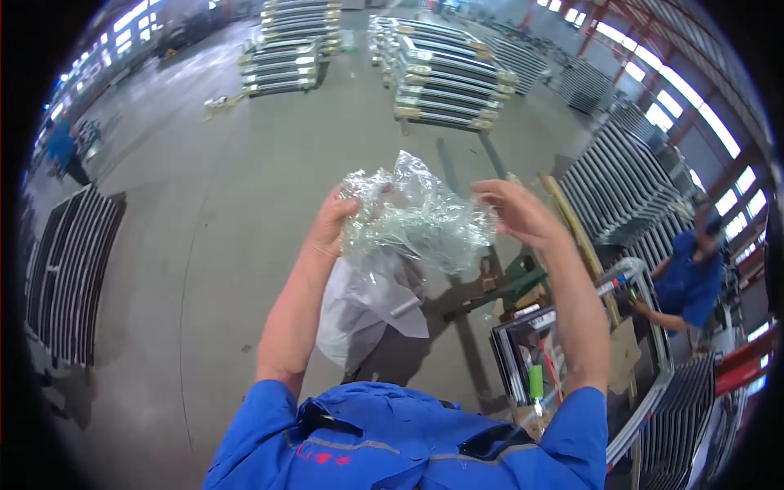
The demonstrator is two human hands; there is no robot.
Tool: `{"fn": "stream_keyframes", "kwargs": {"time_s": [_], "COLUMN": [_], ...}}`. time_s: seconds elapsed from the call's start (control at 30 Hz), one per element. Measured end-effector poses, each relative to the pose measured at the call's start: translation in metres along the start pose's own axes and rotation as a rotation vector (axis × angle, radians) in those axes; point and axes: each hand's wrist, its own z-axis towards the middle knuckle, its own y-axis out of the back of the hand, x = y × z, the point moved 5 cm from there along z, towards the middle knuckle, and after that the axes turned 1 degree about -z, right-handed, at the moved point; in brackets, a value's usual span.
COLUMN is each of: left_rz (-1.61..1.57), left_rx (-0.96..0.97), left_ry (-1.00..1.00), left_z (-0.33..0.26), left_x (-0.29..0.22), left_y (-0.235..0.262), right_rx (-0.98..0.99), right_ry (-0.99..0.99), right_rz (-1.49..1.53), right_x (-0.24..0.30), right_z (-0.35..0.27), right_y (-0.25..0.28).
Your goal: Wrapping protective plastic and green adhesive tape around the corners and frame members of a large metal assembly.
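Observation:
A crumpled bundle of clear plastic film (425, 224) is held up in front of my chest, between both hands. My left hand (333, 219) grips its left side, the thumb lying over the film. At the right edge, my right hand (523, 214) curls round the film, its fingers bent inward and partly blurred. Directly below the bundle stands a white plastic sack (359, 314), its upper part partly covered by the film. Both my forearms reach forward from blue sleeves.
Right of me is a cart (510, 359) with frames and a green item (536, 381). A co-worker in blue (694, 269) handles a metal frame (645, 310). Stacked frames (449, 82) stand ahead, more frames (73, 269) at left. Another person (64, 151) is far left.

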Motion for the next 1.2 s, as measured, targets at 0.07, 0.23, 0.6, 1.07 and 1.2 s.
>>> {"fn": "stream_keyframes", "kwargs": {"time_s": [0.07, 0.23, 0.6, 1.07, 1.2], "left_rz": [-0.002, -0.042, -0.021, -0.384, -0.236], "left_rx": [-0.035, 0.067, 0.121, -0.105, -0.103], "left_ry": [0.025, 0.158, 0.166, -0.093, 0.170], "left_z": [0.001, -0.004, -0.032, -0.066, -0.070], "left_x": [-0.006, -0.012, -0.032, 0.003, 0.024], "left_y": [-0.018, -0.020, 0.005, 0.083, 0.071], "right_rx": [-0.081, 0.163, -0.045, -0.225, -0.343], "right_ry": [-0.153, -0.124, 0.025, 0.356, 0.275], "right_rz": [0.003, 0.433, 0.166, 0.472, 0.303], "right_x": [-0.030, -0.062, -0.042, -0.003, -0.012], "right_z": [0.006, 0.019, 0.021, 0.000, -0.006], "right_y": [-0.014, -0.067, -0.097, -0.044, -0.029]}}
